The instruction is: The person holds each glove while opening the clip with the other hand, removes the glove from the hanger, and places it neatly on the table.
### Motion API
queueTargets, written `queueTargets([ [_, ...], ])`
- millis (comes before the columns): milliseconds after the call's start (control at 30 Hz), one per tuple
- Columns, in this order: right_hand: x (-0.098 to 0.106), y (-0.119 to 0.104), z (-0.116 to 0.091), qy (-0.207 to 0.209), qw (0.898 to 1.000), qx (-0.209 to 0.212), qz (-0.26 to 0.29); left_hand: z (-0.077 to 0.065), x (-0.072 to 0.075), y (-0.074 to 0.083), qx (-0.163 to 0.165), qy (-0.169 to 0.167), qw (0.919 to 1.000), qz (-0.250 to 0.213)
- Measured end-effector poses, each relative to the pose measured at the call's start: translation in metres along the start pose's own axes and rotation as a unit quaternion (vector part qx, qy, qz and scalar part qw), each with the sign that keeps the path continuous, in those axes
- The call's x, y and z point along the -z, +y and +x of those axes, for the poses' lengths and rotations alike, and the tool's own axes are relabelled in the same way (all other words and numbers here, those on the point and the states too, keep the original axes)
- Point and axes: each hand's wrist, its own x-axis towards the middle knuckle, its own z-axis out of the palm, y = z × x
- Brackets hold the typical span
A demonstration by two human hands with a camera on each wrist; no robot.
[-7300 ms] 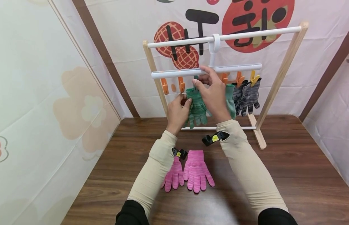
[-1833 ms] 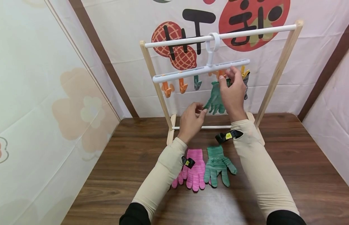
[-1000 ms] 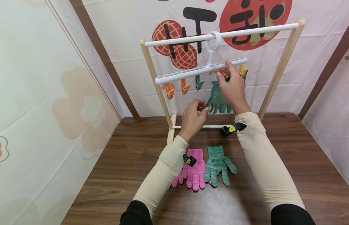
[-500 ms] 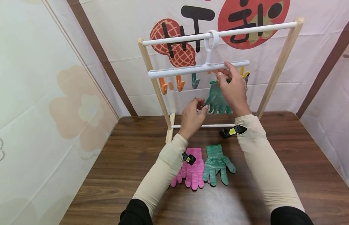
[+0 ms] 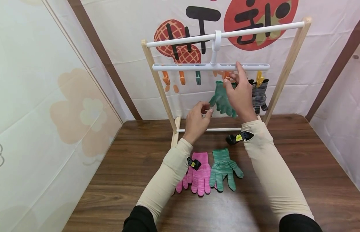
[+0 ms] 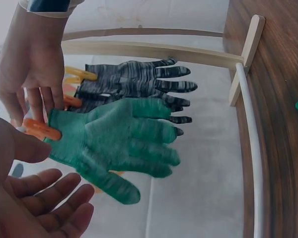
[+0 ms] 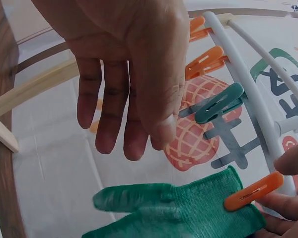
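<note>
A green glove (image 5: 221, 98) hangs by its cuff from an orange clothespin (image 7: 253, 192) under the white hanger (image 5: 185, 67). My right hand (image 5: 240, 93) is at this clothespin, thumb and fingers on either side of its end, index finger reaching up to the hanger bar. My left hand (image 5: 197, 120) stays to the left of the glove, palm up with fingers loosely bent, holding nothing. Striped black-and-grey gloves (image 6: 124, 79) hang further right, one under a yellow clothespin (image 5: 259, 79). On the table lie another green glove (image 5: 224, 169) and pink gloves (image 5: 200, 174).
The hanger hooks over the top bar (image 5: 185, 42) of a wooden-sided rack (image 5: 290, 64). Two orange clothespins (image 5: 182, 78) and a green clothespin (image 5: 198, 78) hang without gloves on the left. The brown table (image 5: 133, 161) extends in front; printed fabric walls stand behind and beside.
One green glove has moved from the hanger to the table beside the pink ones. My right hand has gone right to another clothespin. The hanger, turned askew before, is straighter now.
</note>
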Motion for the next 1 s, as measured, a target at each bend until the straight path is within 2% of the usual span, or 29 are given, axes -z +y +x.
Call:
queueTargets([
  [267, -0.003, 0.001, 0.002, 0.029, 0.999, 0.013, 0.014, 0.007, 0.001, 0.003, 0.004, 0.011, 0.9998, 0.017],
  [400, -0.004, -0.001, 0.002, 0.03, 0.999, 0.017, 0.016, 0.015, 0.002, 0.004, -0.002, 0.018, 0.9996, 0.021],
  [500, -0.005, -0.002, 0.001, 0.027, 0.999, 0.016, 0.015, 0.021, 0.002, 0.003, -0.002, 0.01, 0.9999, 0.009],
  [733, -0.006, -0.003, -0.003, 0.024, 1.0, 0.005, 0.007, 0.036, -0.004, -0.002, 0.032, 0.005, 0.9993, -0.02],
  [1000, -0.007, -0.003, -0.003, 0.02, 1.0, -0.002, 0.012, 0.046, -0.01, 0.002, 0.058, 0.002, 0.9969, -0.053],
])
